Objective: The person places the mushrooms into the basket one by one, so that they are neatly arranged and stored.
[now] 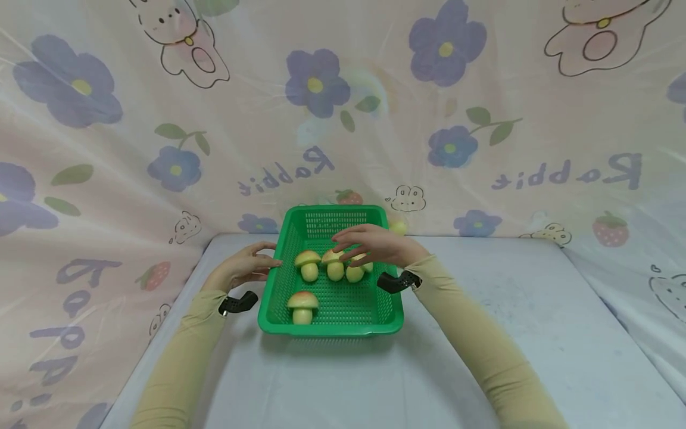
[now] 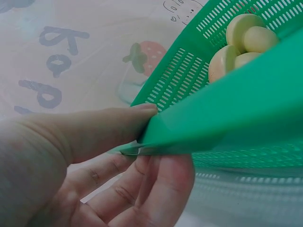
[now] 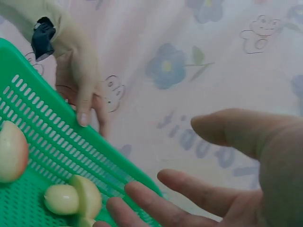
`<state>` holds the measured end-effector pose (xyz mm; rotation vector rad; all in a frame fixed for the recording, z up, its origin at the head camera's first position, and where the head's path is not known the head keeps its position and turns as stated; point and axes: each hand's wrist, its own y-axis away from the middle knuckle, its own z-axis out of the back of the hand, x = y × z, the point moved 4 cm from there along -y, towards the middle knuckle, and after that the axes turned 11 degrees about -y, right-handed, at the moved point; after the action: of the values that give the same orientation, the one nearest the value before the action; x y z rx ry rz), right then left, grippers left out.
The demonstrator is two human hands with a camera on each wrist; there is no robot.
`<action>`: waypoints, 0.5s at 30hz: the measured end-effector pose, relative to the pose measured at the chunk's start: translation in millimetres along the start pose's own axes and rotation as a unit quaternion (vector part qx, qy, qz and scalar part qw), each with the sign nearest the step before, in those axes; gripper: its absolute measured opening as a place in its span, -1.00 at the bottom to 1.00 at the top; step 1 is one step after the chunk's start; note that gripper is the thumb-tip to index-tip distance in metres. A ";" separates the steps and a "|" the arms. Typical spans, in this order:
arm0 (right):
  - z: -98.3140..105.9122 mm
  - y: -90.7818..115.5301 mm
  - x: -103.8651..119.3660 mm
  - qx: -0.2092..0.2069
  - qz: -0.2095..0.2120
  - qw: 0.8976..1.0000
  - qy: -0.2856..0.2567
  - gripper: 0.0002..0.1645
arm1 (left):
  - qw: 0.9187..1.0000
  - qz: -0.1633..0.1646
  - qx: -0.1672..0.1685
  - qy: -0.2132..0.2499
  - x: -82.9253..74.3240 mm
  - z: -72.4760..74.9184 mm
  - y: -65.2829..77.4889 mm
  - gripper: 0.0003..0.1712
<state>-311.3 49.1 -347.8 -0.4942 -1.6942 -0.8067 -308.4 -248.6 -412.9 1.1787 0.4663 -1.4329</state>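
Note:
A green plastic basket [image 1: 332,329] with slotted walls stands on the table, holding several mushrooms with pale stems and yellow-brown caps. One mushroom [image 1: 302,307] is at the near left corner; others, such as this mushroom [image 1: 309,266], cluster towards the middle. My left hand [image 1: 243,266] pinches the basket's left rim, its thumb on top and fingers beneath, as the left wrist view shows. Over the right part of the basket hovers my right hand [image 1: 377,244], fingers spread and apart from the thumb. Nothing is between them, and they partly cover the mushrooms at the right.
The white table [image 1: 482,333] extends to both sides of the basket and in front of it. Behind the basket hangs a patterned curtain [image 1: 364,143] with flowers and rabbits. Each wrist wears a black camera mount, one of them a black mount [image 1: 399,281] on the right.

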 end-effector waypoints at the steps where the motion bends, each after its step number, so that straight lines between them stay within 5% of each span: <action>1: 3.3 3.2 2.1 -0.001 0.001 1.000 -0.006 -0.51 | 1.000 0.000 -0.001 0.000 -0.1 0.0 -0.2 -0.15; 15: 61.6 46.6 15.7 -0.043 0.048 0.997 -0.030 -0.47 | 1.000 0.008 -0.005 -0.002 -1.7 -1.1 0.8 -0.14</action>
<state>-324.6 124.3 -328.6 -0.6595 -1.6828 -0.8033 -307.5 -247.0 -411.6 1.1687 0.4599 -1.4181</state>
